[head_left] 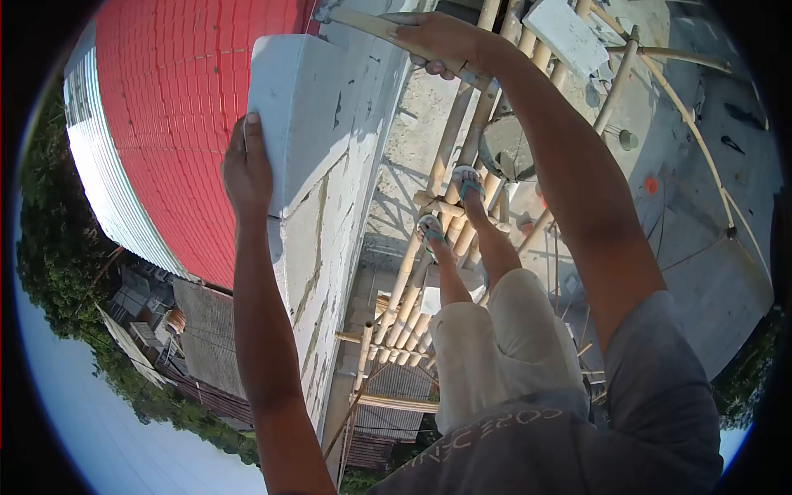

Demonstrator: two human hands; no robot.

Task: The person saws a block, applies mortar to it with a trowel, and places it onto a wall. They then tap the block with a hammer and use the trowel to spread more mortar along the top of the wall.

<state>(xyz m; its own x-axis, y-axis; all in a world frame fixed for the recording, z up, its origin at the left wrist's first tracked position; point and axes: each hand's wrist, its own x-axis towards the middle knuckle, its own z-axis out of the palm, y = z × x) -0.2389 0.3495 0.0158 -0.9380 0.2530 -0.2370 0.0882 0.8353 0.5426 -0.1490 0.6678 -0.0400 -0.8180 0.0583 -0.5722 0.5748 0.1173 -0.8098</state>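
My left hand (248, 169) grips the edge of a white block (280, 115) on top of the wall, its thumb on the upper face and its other fingers partly hidden over the far side. In my right hand (441, 43) is a hammer-like tool (367, 22) with a long pale handle, my fingers closed round it. The tool's grey head is beside the block's end, near the top edge of the view, and is only partly visible. Below the block, the white block wall (318, 223) has rough mortar joints.
My sandalled feet stand on bamboo scaffold poles (404, 289). A round container of grey mortar (507, 147) is near my right foot. Another white block (567, 35) lies on the poles. Beyond the wall is a red tiled roof (181, 99); curved bamboo (689, 124) is at right.
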